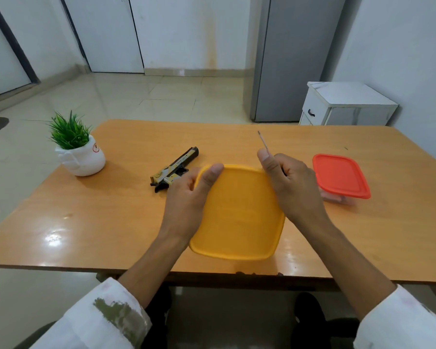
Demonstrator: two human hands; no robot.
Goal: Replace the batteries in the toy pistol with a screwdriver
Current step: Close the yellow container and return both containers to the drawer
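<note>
The black and gold toy pistol [174,168] lies on the wooden table [111,210], just left of my left hand [189,197]. That hand grips the left edge of a yellow-lidded box [239,217], thumb on the lid. My right hand [290,187] presses on the box's right edge while holding a thin screwdriver [263,143], whose metal shaft points up and away. The screwdriver's handle is hidden inside the fist.
A box with a red lid [341,176] stands to the right of my right hand. A small green plant in a white pot [79,152] sits at the table's far left. A white cabinet [345,104] is beyond the table.
</note>
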